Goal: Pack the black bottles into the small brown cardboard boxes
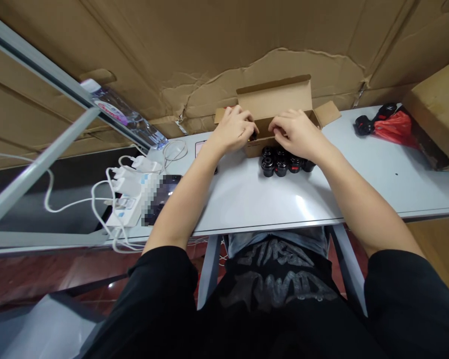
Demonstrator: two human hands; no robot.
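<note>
A small brown cardboard box (263, 145) stands on the white table with its flaps raised. At its left end is my left hand (236, 128), fingers curled down and closed on a small black part (253, 135), mostly hidden by the fingers. My right hand (293, 130) reaches over the box's front wall near the right side. Its fingers are bent, with a gap to the thumb and nothing visible between them. Several black cylindrical parts (281, 166) with red marks stand grouped against the front of the box, partly under my right hand. The inside of the box is mostly hidden.
To the right, more black parts (364, 125) lie by a red plastic bag (395, 128), beside a larger carton (443, 107). A power strip (129, 212) with white cables, a dark phone-like device (164, 197) and a water bottle (129, 117) are on the left.
</note>
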